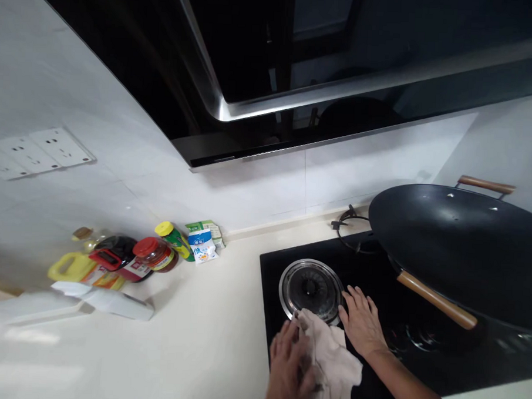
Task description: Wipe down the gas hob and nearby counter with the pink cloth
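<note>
My left hand (287, 365), smeared a little by motion, is closed on the left side of a crumpled pale pink cloth (332, 361). The cloth lies over the front of the cooktop and reaches the near rim of a round burner (310, 287) with a shiny metal ring. Flat and with fingers apart, my right hand (363, 321) rests at the right edge of that ring, holding nothing. The black glass cooktop (274, 276) spreads beneath both hands.
A large black wok (462, 249) with a wooden handle (438, 299) stands on the cooktop's right side. The range hood (305, 98) hangs overhead. Along the wall at left are a red-lidded jar (157, 256), a dark bottle (122, 258), a white spray bottle (111, 301) and seasoning packets (203, 247).
</note>
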Action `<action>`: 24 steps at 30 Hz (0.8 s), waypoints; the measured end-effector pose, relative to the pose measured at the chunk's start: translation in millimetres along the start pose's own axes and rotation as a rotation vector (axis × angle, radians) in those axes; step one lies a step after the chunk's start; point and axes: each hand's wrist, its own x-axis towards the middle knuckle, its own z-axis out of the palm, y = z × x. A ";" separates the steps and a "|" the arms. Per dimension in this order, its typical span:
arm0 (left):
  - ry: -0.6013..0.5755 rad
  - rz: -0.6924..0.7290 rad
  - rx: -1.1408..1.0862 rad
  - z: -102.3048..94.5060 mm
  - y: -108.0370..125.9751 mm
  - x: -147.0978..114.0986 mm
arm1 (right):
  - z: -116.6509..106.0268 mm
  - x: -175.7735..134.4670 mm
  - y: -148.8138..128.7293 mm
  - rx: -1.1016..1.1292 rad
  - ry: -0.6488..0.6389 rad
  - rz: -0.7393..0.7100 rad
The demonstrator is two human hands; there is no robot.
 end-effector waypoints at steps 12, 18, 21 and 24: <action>-0.153 -0.463 0.478 -42.5 -118.7 -51.5 | -7.4 0.9 -3.6 0.044 0.016 -0.001; -0.163 -0.515 0.442 -33.9 -114.8 -50.4 | -19.4 -3.5 -4.2 0.168 0.139 -0.027; -0.126 -0.523 0.453 -29.0 -112.4 -51.7 | -38.2 -23.9 -28.2 0.273 0.168 -0.141; -0.094 -0.510 0.482 -27.4 -107.4 -52.0 | -56.8 -50.0 -67.9 0.342 0.019 -0.420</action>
